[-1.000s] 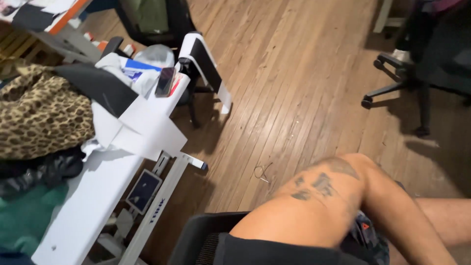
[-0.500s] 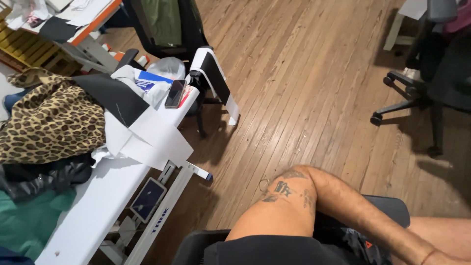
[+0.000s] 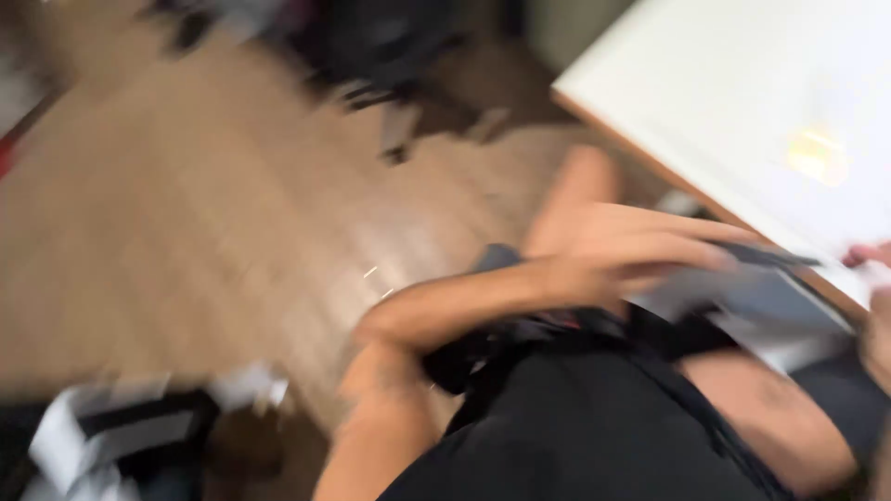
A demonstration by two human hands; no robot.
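The view is heavily blurred by motion. My left arm reaches across my lap to the right, and my left hand [image 3: 640,250] is closed on a flat grey and dark sheet-like thing [image 3: 742,292] at the edge of a white table [image 3: 742,102]. My right hand [image 3: 877,334] shows only partly at the right border, with its fingertips near the far end of that sheet. Whether it grips the sheet I cannot tell. Black clothing [image 3: 575,427] covers my lap below the arm.
A wooden floor [image 3: 186,232] fills the left half. The dark base of an office chair [image 3: 390,56] stands at the top centre. Blurred black and white things [image 3: 121,436] lie at the lower left. A small yellow spot [image 3: 817,153] sits on the table.
The view has swung from the cluttered white desk on the left to a white table on the right. My left arm now reaches across my lap and holds a flat grey thing.
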